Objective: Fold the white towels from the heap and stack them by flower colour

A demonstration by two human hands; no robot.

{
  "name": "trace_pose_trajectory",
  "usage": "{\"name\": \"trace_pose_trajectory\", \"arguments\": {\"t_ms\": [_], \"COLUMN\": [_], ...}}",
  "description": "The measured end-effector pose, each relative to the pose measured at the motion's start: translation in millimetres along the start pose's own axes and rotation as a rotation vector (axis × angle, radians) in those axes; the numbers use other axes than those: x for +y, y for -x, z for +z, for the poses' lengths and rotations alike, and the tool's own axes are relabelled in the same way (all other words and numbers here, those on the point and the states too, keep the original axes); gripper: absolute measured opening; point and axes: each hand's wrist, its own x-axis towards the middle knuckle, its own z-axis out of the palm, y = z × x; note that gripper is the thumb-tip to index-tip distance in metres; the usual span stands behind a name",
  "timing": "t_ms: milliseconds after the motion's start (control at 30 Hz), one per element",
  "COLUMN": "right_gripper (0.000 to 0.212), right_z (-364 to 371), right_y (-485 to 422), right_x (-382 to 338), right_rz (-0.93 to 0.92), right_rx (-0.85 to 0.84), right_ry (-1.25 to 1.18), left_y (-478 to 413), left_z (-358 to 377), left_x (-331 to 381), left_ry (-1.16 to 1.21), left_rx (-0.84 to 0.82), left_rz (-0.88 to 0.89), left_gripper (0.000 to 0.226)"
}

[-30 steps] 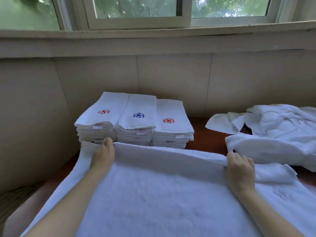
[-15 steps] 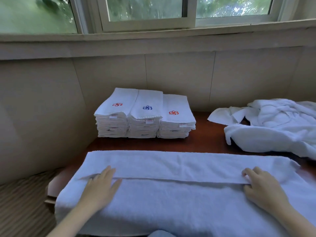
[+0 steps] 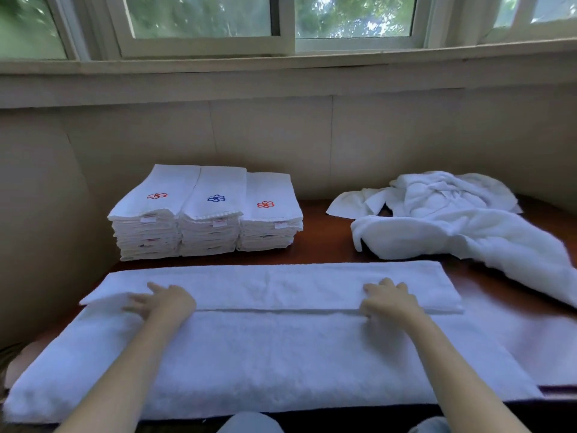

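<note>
A large white towel (image 3: 281,354) lies spread across the near part of the dark red-brown tabletop (image 3: 324,242) in front of me. Its far edge is folded toward me, making a long flap whose edge runs left to right across the middle of the towel.

My left hand (image 3: 168,303) rests flat on the left part of that flap, fingers spread apart and pressing down, clamped on nothing. It is a little blurred. My right hand (image 3: 388,300) sits on the right part of the flap, fingers curled over the folded edge; I cannot tell whether that grip is pinching the cloth or only pressing on it.

Beyond the towel, at the back left against the wall, three stacks of folded white towels stand side by side, touching. The left stack (image 3: 146,226) shows a red flower on top, the middle stack (image 3: 212,223) a blue flower, the right stack (image 3: 268,223) a red flower.

At the back right, the heap (image 3: 452,223) of unfolded white towels lies crumpled on the tabletop, apart from the stacks. A window (image 3: 199,23) runs above the wall.
</note>
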Motion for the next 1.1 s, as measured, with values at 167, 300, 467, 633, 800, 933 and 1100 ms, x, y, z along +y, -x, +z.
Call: {"name": "trace_pose_trajectory", "arguments": {"t_ms": [167,300,467,633,800,933,1100], "right_gripper": [0.03,0.059,0.058,0.044,0.039,0.036,0.033], "right_z": [9,24,9,-6,-19,-36,-29], "right_y": [-10,-26,-54,-51,-53,-64,-66], "right_x": [15,44,68,100,115,121,123], "right_rz": [0.09,0.121,0.144,0.438,0.328,0.317,0.312], "right_rx": [0.25,0.242,0.285,0.598,0.754,0.743,0.559], "right_ry": [-0.13,0.004,-0.037,-0.231,-0.245,-0.23,-0.092], "left_y": [48,53,45,51,57,59,60], "left_z": [42,57,61,61,65,65,64], "left_x": [104,137,134,136,138,136,133], "left_ry": [0.059,0.087,0.176,0.226,0.19,0.167,0.143], "left_rx": [0.101,0.188,0.243,0.391,0.466,0.465,0.349], "left_rz": [0.461,0.506,0.536,0.607,0.693,0.728,0.758], "left_gripper": [0.062,0.062,0.059,0.059,0.058,0.059,0.067]}}
